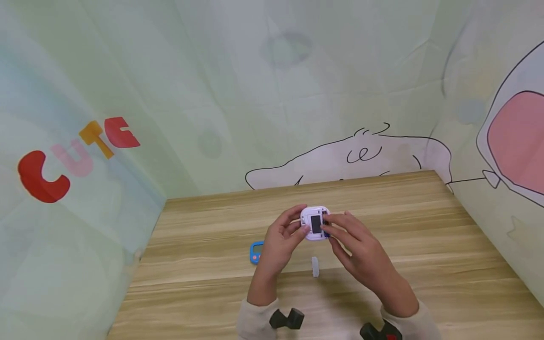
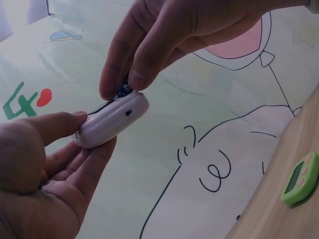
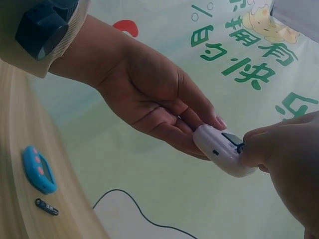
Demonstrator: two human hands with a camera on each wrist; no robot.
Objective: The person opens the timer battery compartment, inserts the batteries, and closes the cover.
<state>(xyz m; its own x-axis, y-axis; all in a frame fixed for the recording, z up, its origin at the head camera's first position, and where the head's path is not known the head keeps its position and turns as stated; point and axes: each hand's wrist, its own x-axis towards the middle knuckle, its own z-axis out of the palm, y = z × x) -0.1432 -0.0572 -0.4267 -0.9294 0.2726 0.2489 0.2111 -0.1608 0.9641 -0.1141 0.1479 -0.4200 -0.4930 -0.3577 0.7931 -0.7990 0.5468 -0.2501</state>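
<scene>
Above the table, my left hand point(image 1: 278, 241) grips a small white electronic device point(image 1: 307, 217) by its left edge, thumb on the back, fingers beneath. The back faces up, showing a dark rectangle and an uncovered battery slot along the right side. My right hand point(image 1: 361, 250) has its fingertips at that slot. In the left wrist view, the right thumb and fingers pinch a small battery point(image 2: 123, 90) with a metal end, right at the device's edge. The slot's inside is partly hidden by the fingers. A thin pale battery cover point(image 1: 315, 267) lies on the table below the hands.
A blue digital timer point(image 3: 37, 169) with pink buttons lies left of the left hand, and a loose battery point(image 3: 47, 206) is near it. In the left wrist view a green timer point(image 2: 301, 179) lies on the wooden table point(image 1: 204, 264). Printed cloth walls point(image 1: 238, 94) enclose the table.
</scene>
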